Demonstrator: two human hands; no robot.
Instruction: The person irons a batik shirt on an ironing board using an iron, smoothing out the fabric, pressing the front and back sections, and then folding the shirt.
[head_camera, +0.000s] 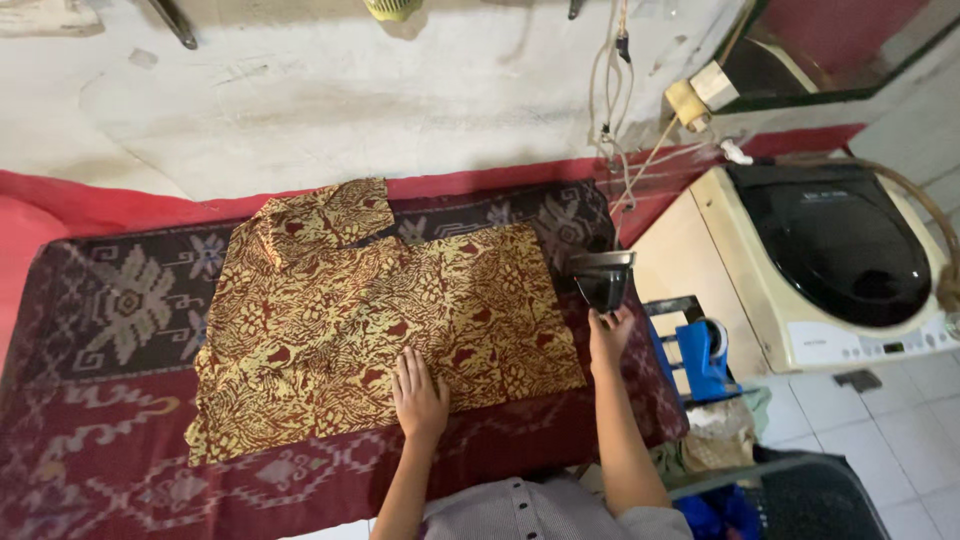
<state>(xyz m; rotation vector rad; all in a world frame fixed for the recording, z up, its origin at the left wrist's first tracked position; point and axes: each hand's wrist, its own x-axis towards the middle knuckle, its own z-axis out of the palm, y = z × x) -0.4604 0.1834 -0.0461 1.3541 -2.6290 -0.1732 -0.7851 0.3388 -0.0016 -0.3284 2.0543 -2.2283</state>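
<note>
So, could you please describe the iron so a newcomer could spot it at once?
Start at the dark red patterned cloth covering the table. At its right edge, beside the yellow batik garment, stands the iron, under the right hand. It is the only dark, shiny, wedge-shaped thing there.

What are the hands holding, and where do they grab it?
The right hand touches the iron at its near end; a grip cannot be told. The left hand lies flat on the shirt.

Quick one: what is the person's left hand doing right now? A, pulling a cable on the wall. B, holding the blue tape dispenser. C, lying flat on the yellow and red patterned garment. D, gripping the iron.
C: the left hand lies palm down on the patterned garment, while the right hand reaches the iron.
</note>
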